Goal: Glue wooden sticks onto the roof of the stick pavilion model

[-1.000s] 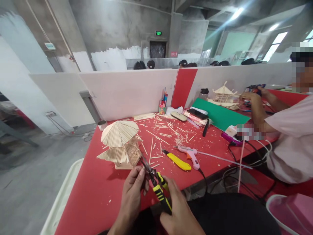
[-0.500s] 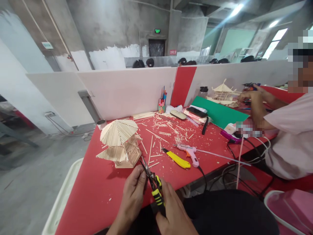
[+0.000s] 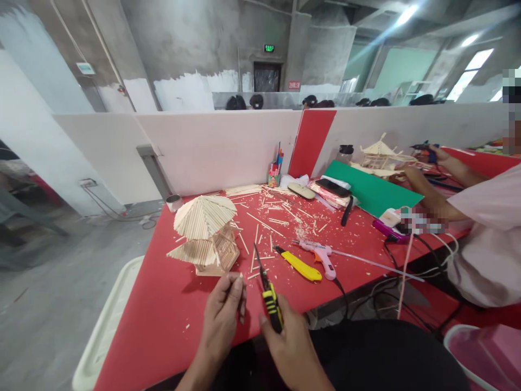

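Yellow-and-black pliers sit clasped in a person's right hand, held apart from the left hand, which pinches a small pale piece. Beyond them, a wooden-stick pavilion model stands on a red table, a yellow cutter and pink glue gun lying to its right.
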A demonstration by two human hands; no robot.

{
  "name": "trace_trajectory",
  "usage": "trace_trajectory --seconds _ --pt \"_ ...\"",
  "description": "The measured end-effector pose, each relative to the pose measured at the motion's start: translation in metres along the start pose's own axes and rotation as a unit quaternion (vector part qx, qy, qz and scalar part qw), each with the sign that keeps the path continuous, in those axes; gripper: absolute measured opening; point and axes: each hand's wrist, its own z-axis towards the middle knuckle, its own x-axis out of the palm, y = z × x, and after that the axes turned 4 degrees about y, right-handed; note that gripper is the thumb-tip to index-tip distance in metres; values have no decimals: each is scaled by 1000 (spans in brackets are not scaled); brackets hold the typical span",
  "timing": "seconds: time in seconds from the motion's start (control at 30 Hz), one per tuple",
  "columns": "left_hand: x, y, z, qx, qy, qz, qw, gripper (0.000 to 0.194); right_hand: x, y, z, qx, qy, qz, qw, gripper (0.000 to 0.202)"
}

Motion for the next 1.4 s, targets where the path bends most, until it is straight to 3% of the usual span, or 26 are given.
trace_trajectory --seconds 0.13,0.23,0.33,0.43,0.6,0.87,1.4 --pt "-9 -3 2 -44 -20 -103 994 33 -6 -14 17 58 42 -173 982 51" --pt "-17 -7 1 -75 -28 -161 984 31 -6 -20 24 8 4 -228 974 52" --pt "-23 -12 2 -106 -32 -199 974 31 -9 -7 33 -88 -30 -139 986 35" --pt "-28 -15 5 -119 -35 -223 967 31 -14 23 43 -156 4 -21 987 22" --pt "-35 -15 12 -131 -29 -253 958 33 -11 62 59 -225 14 4 974 23" --pt "-42 -10 20 -148 -10 -297 943 36 2 72 76 -238 23 7 971 24" --pt "-37 -9 25 -158 8 -311 937 36 4 71 83 -223 74 33 971 27"
